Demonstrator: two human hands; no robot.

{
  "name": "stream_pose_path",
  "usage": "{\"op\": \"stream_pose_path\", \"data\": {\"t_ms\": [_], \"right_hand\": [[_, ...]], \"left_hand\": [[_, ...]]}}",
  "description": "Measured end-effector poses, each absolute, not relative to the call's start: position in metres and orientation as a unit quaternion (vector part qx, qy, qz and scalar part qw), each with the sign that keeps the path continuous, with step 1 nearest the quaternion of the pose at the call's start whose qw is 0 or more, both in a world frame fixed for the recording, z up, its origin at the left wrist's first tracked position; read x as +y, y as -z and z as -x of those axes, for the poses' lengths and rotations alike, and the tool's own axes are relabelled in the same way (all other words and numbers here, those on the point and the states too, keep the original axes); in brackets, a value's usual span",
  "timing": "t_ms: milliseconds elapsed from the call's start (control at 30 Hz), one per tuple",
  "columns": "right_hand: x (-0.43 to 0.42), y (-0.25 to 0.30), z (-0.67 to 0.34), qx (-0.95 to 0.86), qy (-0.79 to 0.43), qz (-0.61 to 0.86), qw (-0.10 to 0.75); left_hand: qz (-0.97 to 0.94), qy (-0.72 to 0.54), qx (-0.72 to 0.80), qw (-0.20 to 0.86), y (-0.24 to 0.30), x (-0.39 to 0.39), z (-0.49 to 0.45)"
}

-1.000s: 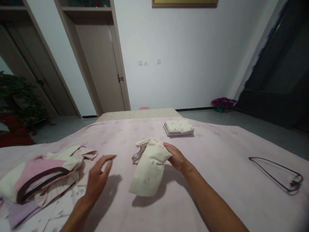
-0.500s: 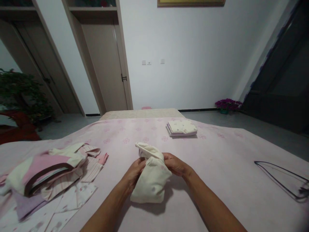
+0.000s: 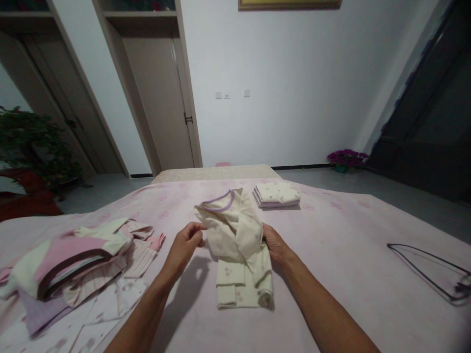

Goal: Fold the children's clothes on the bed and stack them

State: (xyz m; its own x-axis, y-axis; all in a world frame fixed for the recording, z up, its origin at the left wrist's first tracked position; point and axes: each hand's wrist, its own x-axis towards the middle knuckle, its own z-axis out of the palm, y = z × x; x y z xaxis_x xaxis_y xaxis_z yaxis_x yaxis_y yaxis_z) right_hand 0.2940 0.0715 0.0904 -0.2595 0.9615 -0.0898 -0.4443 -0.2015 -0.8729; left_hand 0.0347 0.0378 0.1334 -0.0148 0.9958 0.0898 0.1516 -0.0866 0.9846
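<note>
- The cream top [image 3: 239, 245] sat in the middle of the frame on the pink bed [image 3: 331, 245], right between both hands, so neither one had to reach for it.
- Its long axis ran up and down the frame. The purple-trimmed collar [image 3: 217, 202] was at the far, upper end and the hem at the near, lower end.
- The upper half looked lifted off the bed and a bit bunched up, while the lower half lay flat in folded layers.
- The left hand [image 3: 186, 242] was at the top's left edge, just under the collar. Its grip was closed, with thumb and fingertips pinching the cloth, and the forearm came in from the lower left.
- The right hand [image 3: 274, 242] was at the right edge at about the same height. Its fingers were tucked behind a fold and looked closed on the cloth, with the forearm angled in from the lower right.
- Both hands were about equally close, one on each side of the long axis, and both wrists were low near the bed.
- A folded stack [image 3: 276, 194] sat just past the collar, to the upper right.
- A loose pile [image 3: 73, 255] lay well off to the left, and a hanger [image 3: 430, 269] lay far right.
</note>
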Motion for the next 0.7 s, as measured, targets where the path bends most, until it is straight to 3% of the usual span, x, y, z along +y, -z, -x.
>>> {"op": "stream_pose_path", "data": {"t_ms": [100,200,400,567,700], "right_hand": [[0.06,-0.095,-0.284,-0.373,-0.743,0.303,0.466],[0.047,-0.097,-0.274,-0.402,-0.758,0.286,0.427],[0.034,-0.091,-0.274,-0.469,-0.761,0.24,0.379],[0.044,-0.097,-0.295,-0.426,-0.738,0.272,0.447],[0.069,-0.095,-0.323,-0.351,-0.7,0.332,0.527]], "left_hand": [[-0.541,-0.378,0.514,0.548,-0.112,0.038,-0.049],[-0.475,-0.354,0.513,0.621,-0.09,0.041,-0.07],[-0.477,-0.35,0.534,0.604,-0.078,0.047,-0.094],[-0.478,-0.396,0.512,0.593,-0.09,0.04,-0.08],[-0.357,-0.497,0.428,0.665,-0.121,0.042,-0.045]]}}
